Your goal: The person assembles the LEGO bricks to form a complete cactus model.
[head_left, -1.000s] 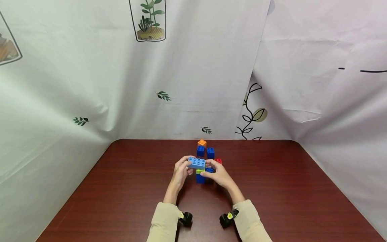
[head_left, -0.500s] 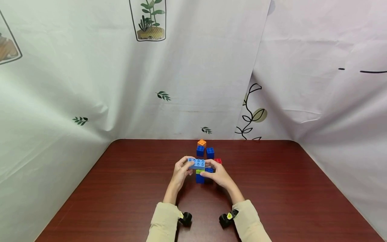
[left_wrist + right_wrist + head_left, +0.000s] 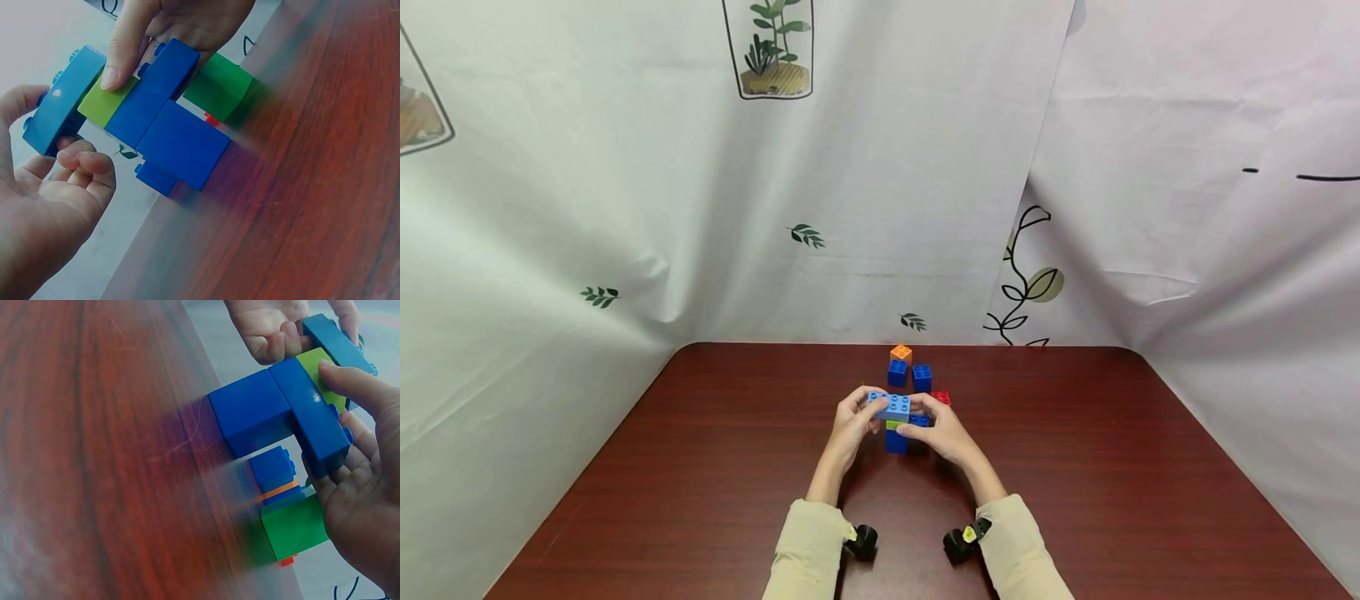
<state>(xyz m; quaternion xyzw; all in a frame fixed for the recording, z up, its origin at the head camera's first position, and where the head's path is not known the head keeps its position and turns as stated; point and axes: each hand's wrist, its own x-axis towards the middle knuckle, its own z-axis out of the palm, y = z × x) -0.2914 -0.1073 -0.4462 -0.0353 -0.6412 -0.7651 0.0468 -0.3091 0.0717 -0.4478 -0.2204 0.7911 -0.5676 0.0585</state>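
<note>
In the head view my left hand holds the left part of a light blue building brick, its thumb over the top. The light blue brick sits over a lime green brick, overhanging it to the left. Below come a long dark blue brick and a large blue brick standing on the table. My right hand grips the stack from the right, thumb on the lime green brick and other fingers behind.
Behind the stack stand two blue bricks, an orange brick and a red brick. A green brick shows beyond the stack in the right wrist view. The brown table ends at a pale printed cloth.
My left thumb has slid right, from the light blue brick's left end farther over its top. The brick sits about the same; my right hand keeps its place.
</note>
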